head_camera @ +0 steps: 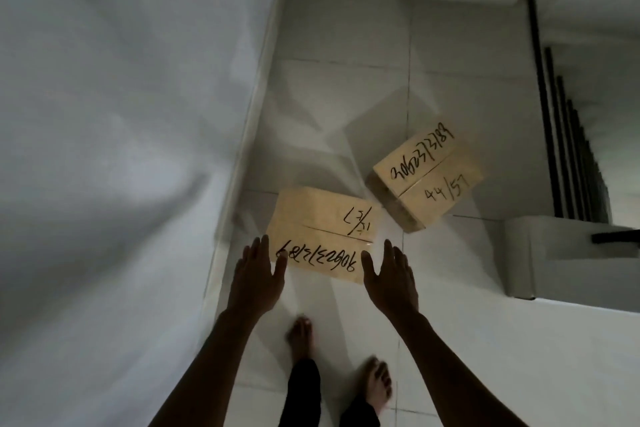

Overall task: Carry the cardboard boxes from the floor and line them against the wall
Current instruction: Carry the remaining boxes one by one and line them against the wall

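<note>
Two tan cardboard boxes with black handwritten numbers lie on the pale tiled floor. The nearer box (322,229) sits close to the white wall (121,149) on the left, roughly parallel to it. The farther box (429,177) lies turned at an angle to its right, away from the wall. My left hand (258,274) and my right hand (391,277) reach down with fingers apart, one at each near corner of the nearer box. Both hands are empty, and I cannot tell whether they touch the box.
My bare feet (301,336) stand on the tiles just behind the hands. A staircase with dark-edged steps (568,135) drops away at the right, behind a low white ledge (568,260). The corridor floor runs on ahead to a far wall.
</note>
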Action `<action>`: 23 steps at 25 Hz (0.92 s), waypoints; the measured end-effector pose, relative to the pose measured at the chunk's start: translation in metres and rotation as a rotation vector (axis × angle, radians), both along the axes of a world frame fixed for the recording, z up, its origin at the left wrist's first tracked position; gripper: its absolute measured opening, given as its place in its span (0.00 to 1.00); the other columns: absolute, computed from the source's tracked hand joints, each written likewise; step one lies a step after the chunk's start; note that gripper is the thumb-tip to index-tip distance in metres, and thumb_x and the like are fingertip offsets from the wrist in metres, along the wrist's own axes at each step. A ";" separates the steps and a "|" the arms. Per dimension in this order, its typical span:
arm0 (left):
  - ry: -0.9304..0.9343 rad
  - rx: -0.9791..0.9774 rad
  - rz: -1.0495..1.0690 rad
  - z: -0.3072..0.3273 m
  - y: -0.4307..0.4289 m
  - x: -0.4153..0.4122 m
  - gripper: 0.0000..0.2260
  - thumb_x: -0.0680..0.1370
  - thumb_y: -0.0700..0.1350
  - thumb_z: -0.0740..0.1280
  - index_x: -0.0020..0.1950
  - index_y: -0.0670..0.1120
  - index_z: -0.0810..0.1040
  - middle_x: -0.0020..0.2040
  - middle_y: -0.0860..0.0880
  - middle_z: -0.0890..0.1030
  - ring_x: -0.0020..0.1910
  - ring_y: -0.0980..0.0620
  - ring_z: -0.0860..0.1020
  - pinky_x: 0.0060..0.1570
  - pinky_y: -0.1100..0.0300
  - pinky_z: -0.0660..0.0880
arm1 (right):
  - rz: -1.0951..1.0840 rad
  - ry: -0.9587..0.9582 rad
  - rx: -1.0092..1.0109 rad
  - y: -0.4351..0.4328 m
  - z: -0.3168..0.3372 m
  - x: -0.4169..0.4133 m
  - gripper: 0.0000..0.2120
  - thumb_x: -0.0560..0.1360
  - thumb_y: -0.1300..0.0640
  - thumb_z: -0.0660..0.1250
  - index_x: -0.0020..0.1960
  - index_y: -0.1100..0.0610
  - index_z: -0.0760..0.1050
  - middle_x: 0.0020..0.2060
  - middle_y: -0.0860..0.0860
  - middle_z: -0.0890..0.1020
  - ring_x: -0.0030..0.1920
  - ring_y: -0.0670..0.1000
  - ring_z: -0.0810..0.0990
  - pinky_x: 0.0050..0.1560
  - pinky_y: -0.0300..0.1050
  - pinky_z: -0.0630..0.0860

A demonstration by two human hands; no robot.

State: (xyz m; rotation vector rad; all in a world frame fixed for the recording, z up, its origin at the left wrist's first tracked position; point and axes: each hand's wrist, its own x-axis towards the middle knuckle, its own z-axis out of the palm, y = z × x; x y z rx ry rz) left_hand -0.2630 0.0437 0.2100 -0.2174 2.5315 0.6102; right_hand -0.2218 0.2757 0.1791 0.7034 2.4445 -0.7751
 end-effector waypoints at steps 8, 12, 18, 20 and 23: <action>-0.049 0.056 0.113 -0.219 -0.017 -0.091 0.35 0.72 0.70 0.55 0.69 0.46 0.61 0.60 0.40 0.75 0.54 0.40 0.79 0.47 0.43 0.81 | -0.405 -0.007 -0.125 -0.004 -0.194 -0.066 0.42 0.72 0.35 0.66 0.76 0.54 0.53 0.70 0.60 0.68 0.61 0.63 0.77 0.46 0.58 0.82; -0.085 0.113 0.286 -0.266 -0.011 -0.101 0.33 0.73 0.65 0.65 0.68 0.44 0.62 0.55 0.42 0.78 0.45 0.46 0.78 0.37 0.55 0.74 | -0.576 0.012 -0.184 -0.007 -0.231 -0.066 0.40 0.71 0.36 0.69 0.73 0.52 0.56 0.63 0.57 0.77 0.55 0.60 0.82 0.45 0.54 0.82; -0.008 0.074 0.361 -0.189 -0.014 -0.087 0.28 0.73 0.62 0.67 0.62 0.42 0.72 0.47 0.47 0.77 0.42 0.48 0.77 0.36 0.62 0.67 | -0.551 0.041 -0.209 -0.009 -0.160 -0.064 0.34 0.73 0.36 0.67 0.72 0.51 0.61 0.57 0.54 0.81 0.43 0.52 0.80 0.41 0.48 0.80; 0.011 0.090 0.404 -0.112 -0.019 -0.075 0.29 0.73 0.63 0.67 0.64 0.43 0.72 0.51 0.45 0.80 0.49 0.43 0.80 0.42 0.58 0.70 | -0.499 0.059 -0.218 -0.011 -0.083 -0.064 0.36 0.71 0.34 0.66 0.72 0.49 0.60 0.59 0.54 0.81 0.48 0.56 0.83 0.47 0.55 0.83; 0.012 0.091 0.499 0.018 -0.027 -0.048 0.30 0.73 0.64 0.66 0.65 0.43 0.72 0.56 0.43 0.81 0.53 0.41 0.81 0.47 0.55 0.72 | -0.394 0.076 -0.218 -0.015 0.049 -0.061 0.38 0.71 0.34 0.67 0.73 0.49 0.58 0.62 0.55 0.80 0.55 0.60 0.82 0.52 0.61 0.82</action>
